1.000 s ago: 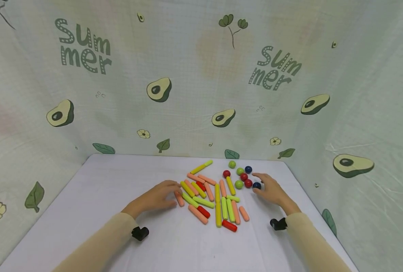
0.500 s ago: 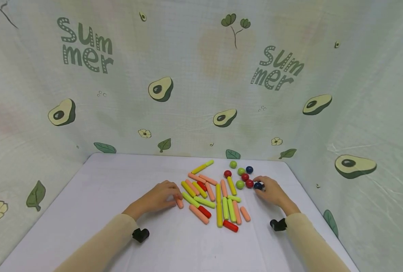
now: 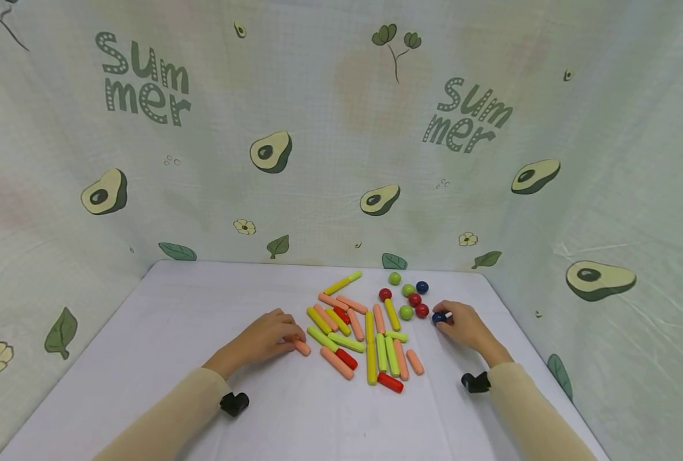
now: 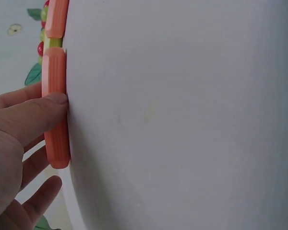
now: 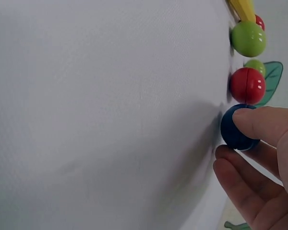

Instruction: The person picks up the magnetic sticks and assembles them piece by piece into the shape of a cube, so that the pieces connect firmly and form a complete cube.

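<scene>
My left hand (image 3: 266, 336) pinches a short salmon-coloured stick (image 3: 302, 347) at the left edge of a spread of sticks. In the left wrist view the thumb presses along the ridged side of this salmon stick (image 4: 57, 143), the other fingers behind it. On the right, my right hand (image 3: 467, 328) holds a small dark blue ball (image 3: 438, 317) between thumb and fingers. Seen from the right wrist, the blue ball (image 5: 234, 132) is close to a shiny red ball (image 5: 247, 86) with a seam; whether they touch I cannot tell.
Several yellow, lime, salmon and red sticks, such as a long yellow one (image 3: 371, 358), lie mid-table. Behind the right hand are red and green balls, one green (image 3: 406, 312), and another dark blue ball (image 3: 422, 287). A printed cloth (image 3: 318, 211) hangs behind the white table (image 3: 203, 288).
My left fingers have taken hold of the salmon stick and turned it, drawing it slightly left. The right fingers have closed round the blue ball, which has shifted a little right from the red ball.
</scene>
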The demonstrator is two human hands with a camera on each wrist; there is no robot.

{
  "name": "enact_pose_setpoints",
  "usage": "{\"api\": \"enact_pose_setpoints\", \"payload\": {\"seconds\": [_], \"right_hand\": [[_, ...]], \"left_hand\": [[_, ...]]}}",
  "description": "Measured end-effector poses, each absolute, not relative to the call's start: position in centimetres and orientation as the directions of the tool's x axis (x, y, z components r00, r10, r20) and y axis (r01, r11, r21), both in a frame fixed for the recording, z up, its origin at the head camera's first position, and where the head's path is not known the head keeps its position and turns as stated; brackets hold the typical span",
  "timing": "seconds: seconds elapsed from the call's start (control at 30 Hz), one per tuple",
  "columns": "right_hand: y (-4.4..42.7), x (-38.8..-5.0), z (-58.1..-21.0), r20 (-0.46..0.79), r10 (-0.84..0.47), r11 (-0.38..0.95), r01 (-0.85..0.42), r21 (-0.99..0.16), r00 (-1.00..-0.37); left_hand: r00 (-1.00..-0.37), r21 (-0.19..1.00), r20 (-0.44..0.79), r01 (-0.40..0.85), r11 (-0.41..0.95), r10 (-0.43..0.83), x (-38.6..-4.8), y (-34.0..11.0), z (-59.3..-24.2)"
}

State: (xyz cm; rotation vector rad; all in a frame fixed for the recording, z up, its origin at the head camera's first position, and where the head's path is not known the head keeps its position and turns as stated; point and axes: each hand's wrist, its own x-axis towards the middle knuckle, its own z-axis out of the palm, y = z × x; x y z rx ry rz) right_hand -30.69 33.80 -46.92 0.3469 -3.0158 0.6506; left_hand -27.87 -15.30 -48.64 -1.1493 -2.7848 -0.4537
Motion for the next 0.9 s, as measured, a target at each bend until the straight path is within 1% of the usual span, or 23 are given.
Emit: {"api": "enact_pose_setpoints", "payload": {"seconds": [0.23, 0.5, 0.7, 0.9], "right_hand": [[33.1, -29.5, -45.8, 0.134, -0.216, 0.875, -0.252, -0.414, -0.967], [27.9, -26.0, -43.3, 0.218, -0.290, 0.814, -0.360, -0.455, -0.932], [23.0, -23.1, -42.8, 0.184, -0.378, 0.720, -0.413, -0.558, -0.907], [18.9, -21.0, -43.2, 0.145, -0.501, 0.620, -0.471, -0.628, -0.853]], "left_hand": [[-0.737, 0.269, 0.157, 0.673, 0.689, 0.658, -27.3, -15.3, -48.3], [-0.740, 0.326, 0.111, 0.658, 0.679, 0.664, -27.0, -15.3, -47.9], [-0.732, 0.347, 0.105, 0.662, 0.665, 0.673, -26.7, -15.2, -47.8], [-0.736, 0.355, 0.084, 0.652, 0.670, 0.672, -26.5, -15.1, -47.8]]}}
